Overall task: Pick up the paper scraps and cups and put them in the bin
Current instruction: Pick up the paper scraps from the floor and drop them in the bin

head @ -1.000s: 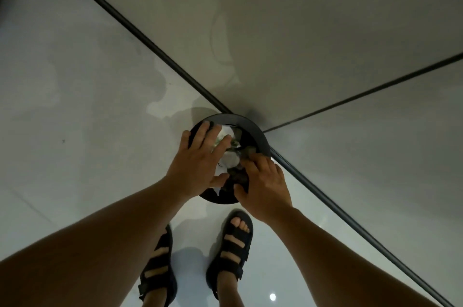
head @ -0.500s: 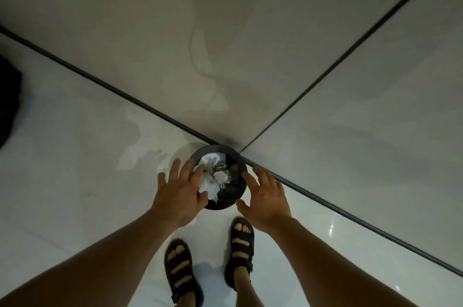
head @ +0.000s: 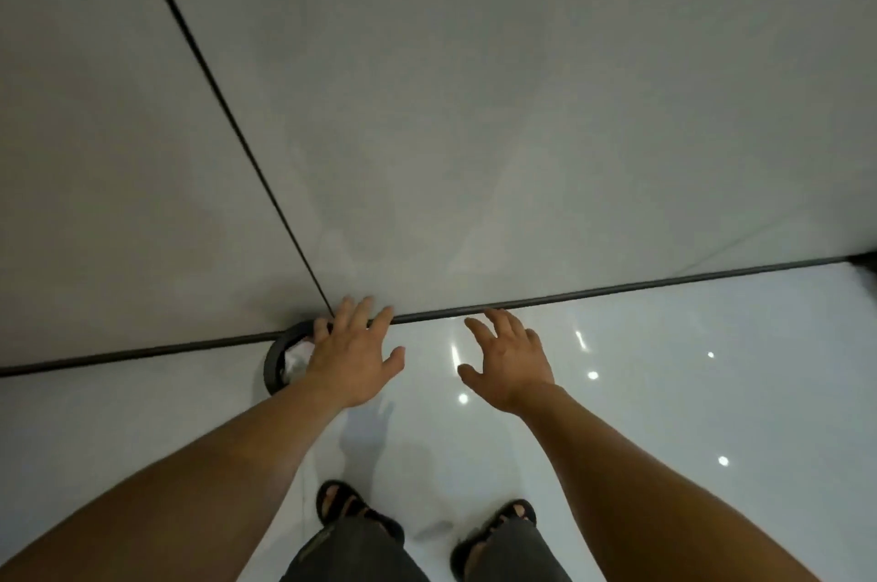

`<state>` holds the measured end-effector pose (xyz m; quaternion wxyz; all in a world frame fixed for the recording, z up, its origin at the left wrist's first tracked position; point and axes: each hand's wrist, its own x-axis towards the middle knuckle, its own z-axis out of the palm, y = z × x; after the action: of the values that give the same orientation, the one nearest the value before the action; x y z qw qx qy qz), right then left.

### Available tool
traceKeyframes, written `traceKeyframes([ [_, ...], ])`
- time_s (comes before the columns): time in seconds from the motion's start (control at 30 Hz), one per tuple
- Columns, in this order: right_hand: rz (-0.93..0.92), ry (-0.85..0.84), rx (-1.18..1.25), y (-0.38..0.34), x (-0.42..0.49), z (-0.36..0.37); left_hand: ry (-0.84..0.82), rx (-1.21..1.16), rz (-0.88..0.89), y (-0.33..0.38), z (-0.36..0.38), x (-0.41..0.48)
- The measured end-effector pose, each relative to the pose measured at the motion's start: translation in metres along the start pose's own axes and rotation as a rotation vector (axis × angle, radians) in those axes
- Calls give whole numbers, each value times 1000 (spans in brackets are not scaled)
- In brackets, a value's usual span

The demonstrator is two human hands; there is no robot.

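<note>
A round black bin [head: 274, 358] stands on the floor in the corner where two walls meet. Only its left rim shows, with a bit of white crumpled paper [head: 296, 356] inside; the rest is hidden behind my left hand [head: 353, 356]. That hand hovers over the bin with fingers spread and nothing in it. My right hand [head: 510, 358] is to the right of the bin, above bare floor, also spread and holding nothing. No cups or loose scraps are visible on the floor.
Glossy white floor tiles [head: 664, 391] reflect ceiling lights. Grey wall panels [head: 474, 106] rise behind, with a dark strip [head: 617, 289] along their base. My sandalled feet [head: 351, 510] stand at the bottom of the view.
Both hands came off the bin's paper and lifted away, fingers spread. The view swung to the right, so the bin now sits left of centre behind my left hand.
</note>
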<state>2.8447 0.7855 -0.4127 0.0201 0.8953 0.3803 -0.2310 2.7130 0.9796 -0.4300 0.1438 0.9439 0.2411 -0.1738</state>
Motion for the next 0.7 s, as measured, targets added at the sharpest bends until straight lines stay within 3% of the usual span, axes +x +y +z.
traceKeyframes([
  [0.4,514,227,185,254,-222,-37,42,238,535,353,-42,-22],
  [0.7,954,377,383,380,-369,-28,50,403,960,587,-40,-35],
])
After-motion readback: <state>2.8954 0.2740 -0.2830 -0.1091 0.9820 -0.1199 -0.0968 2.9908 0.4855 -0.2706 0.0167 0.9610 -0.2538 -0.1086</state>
